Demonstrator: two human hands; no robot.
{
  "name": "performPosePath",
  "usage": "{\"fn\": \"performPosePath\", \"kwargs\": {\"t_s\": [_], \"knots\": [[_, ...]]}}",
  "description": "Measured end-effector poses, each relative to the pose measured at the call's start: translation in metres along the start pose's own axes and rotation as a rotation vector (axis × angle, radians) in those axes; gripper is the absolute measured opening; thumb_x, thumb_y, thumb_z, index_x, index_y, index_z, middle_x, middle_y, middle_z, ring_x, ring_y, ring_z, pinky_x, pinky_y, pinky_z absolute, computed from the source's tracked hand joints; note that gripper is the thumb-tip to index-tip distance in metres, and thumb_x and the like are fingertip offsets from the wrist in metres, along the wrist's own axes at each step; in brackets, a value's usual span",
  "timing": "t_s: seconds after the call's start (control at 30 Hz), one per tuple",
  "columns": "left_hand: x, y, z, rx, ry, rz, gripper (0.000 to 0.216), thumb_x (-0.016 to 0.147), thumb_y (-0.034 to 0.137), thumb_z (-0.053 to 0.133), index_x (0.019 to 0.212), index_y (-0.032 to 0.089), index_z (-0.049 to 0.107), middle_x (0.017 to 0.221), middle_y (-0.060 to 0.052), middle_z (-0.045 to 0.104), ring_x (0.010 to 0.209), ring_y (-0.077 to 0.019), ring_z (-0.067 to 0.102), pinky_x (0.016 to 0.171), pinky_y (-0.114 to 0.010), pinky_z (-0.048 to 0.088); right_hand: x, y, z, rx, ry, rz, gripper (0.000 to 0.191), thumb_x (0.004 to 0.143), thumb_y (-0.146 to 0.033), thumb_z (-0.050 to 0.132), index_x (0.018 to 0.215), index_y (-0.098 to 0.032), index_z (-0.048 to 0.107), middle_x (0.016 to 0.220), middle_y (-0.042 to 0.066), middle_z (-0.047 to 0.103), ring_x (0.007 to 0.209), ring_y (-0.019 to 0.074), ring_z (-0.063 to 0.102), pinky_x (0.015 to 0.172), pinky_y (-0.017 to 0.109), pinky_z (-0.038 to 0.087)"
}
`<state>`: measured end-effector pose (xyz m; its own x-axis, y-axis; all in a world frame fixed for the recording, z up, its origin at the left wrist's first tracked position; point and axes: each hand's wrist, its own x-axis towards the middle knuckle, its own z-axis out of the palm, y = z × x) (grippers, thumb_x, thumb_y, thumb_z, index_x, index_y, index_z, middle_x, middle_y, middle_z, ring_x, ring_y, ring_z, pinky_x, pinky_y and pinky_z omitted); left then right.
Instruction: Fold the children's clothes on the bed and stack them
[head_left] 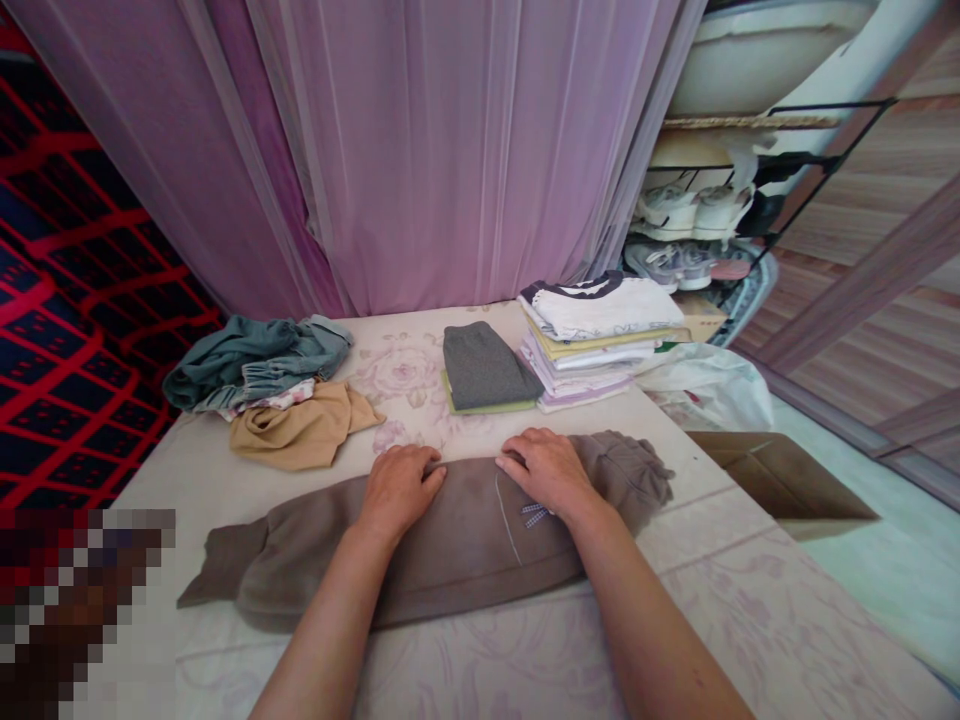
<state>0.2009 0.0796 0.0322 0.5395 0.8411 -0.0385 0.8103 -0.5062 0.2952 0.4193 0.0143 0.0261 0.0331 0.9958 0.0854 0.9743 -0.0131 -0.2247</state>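
Note:
A pair of brown sweatpants (450,560), folded lengthwise, lies across the table in front of me. Its ribbed cuff points left and its gathered waistband end lies at the right. My left hand (401,487) rests on the far edge of the sweatpants, thumb apart from the fingers. Farther right along that edge, my right hand (546,468) lies on the cloth with its fingers spread, beside a small checked label (534,515) and a pale line. Both hands look open, though some fingertips are hidden over the edge.
Behind the sweatpants lie a folded grey garment (487,365) and a stack of folded clothes (600,345). Crumpled green-blue clothing (259,360) and a tan garment (304,425) sit at the left. Beyond the table's right edge are a cardboard box (780,480), a plastic bag (712,380) and a shoe rack (810,165).

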Motion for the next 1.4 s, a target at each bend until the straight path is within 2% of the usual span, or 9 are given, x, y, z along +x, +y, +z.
{"fn": "performPosePath", "kwargs": {"t_s": [0.17,0.37,0.5,0.63,0.73,0.83,0.93,1.23,1.4], "knots": [[-0.001,-0.003,0.000,-0.056,-0.011,0.022,0.019,0.084,0.032,0.052,0.088,0.021,0.067,0.095,-0.008,0.065,0.096,-0.0248,0.056,0.083,-0.037,0.040,-0.004,0.022,-0.012,-0.077,-0.042,0.041,0.030,0.093,-0.034,0.043,0.089,-0.022,0.070,0.092,0.008,0.070,0.091,0.0225,0.061,0.082,0.035,0.039],[-0.002,-0.001,-0.004,-0.041,-0.047,0.024,0.014,0.079,0.030,0.055,0.086,0.021,0.063,0.089,-0.005,0.067,0.091,-0.0235,0.058,0.079,-0.034,0.040,-0.015,0.050,-0.025,-0.152,0.021,0.210,0.033,0.094,-0.034,0.037,0.096,-0.027,0.070,0.100,0.007,0.072,0.094,0.0243,0.063,0.080,0.038,0.041],[-0.003,0.000,-0.006,-0.085,-0.072,0.028,0.028,0.087,0.044,0.047,0.095,0.023,0.065,0.093,-0.005,0.071,0.091,-0.0232,0.062,0.078,-0.033,0.041,-0.024,0.073,-0.031,-0.014,0.004,0.258,0.035,0.086,-0.048,0.050,0.106,-0.027,0.069,0.110,0.005,0.070,0.100,0.0255,0.062,0.084,0.038,0.044],[-0.002,-0.004,-0.004,-0.103,-0.077,0.078,0.031,0.091,0.041,0.041,0.094,0.025,0.067,0.100,-0.004,0.071,0.096,-0.0215,0.062,0.083,-0.032,0.040,-0.028,0.085,-0.029,0.120,-0.022,0.169,0.042,0.077,-0.035,0.063,0.119,-0.030,0.062,0.124,0.003,0.064,0.112,0.0243,0.057,0.094,0.040,0.041],[0.001,-0.011,-0.002,-0.167,-0.109,0.095,0.023,0.087,0.033,0.047,0.093,0.025,0.067,0.098,-0.003,0.070,0.095,-0.0201,0.062,0.082,-0.030,0.041,-0.029,0.083,-0.028,0.104,-0.004,0.124,0.034,0.077,-0.026,0.062,0.110,-0.033,0.066,0.124,0.002,0.063,0.115,0.0244,0.055,0.096,0.044,0.038],[0.002,-0.016,-0.001,-0.272,-0.134,0.120,0.020,0.083,0.029,0.050,0.092,0.024,0.067,0.096,-0.002,0.070,0.094,-0.0190,0.062,0.081,-0.028,0.043,-0.028,0.077,-0.031,0.046,-0.035,0.165,0.016,0.082,-0.030,0.058,0.091,-0.030,0.071,0.109,0.002,0.068,0.108,0.0248,0.057,0.093,0.046,0.037],[0.002,-0.016,-0.001,-0.281,-0.130,0.108,0.021,0.084,0.030,0.048,0.091,0.023,0.066,0.097,-0.002,0.070,0.094,-0.0191,0.061,0.081,-0.028,0.043,-0.027,0.071,-0.037,0.016,-0.063,0.191,0.018,0.085,-0.034,0.053,0.082,-0.026,0.069,0.099,0.003,0.070,0.101,0.0237,0.059,0.090,0.043,0.037],[0.002,-0.008,0.003,-0.088,-0.092,0.030,0.027,0.087,0.028,0.048,0.107,0.023,0.065,0.109,-0.006,0.067,0.105,-0.0225,0.058,0.090,-0.035,0.042,-0.020,0.060,-0.028,-0.071,-0.019,0.372,0.018,0.086,-0.036,0.054,0.090,-0.025,0.068,0.101,0.005,0.070,0.102,0.0249,0.058,0.096,0.049,0.032],[-0.004,0.013,0.000,0.006,0.057,0.110,0.042,0.085,0.012,0.041,0.122,0.022,0.059,0.128,-0.007,0.059,0.119,-0.0231,0.051,0.102,-0.042,0.035,-0.016,0.046,-0.033,-0.079,0.051,0.332,0.028,0.086,-0.024,0.050,0.110,-0.025,0.064,0.123,0.007,0.062,0.117,0.0256,0.052,0.104,0.055,0.025]]}}
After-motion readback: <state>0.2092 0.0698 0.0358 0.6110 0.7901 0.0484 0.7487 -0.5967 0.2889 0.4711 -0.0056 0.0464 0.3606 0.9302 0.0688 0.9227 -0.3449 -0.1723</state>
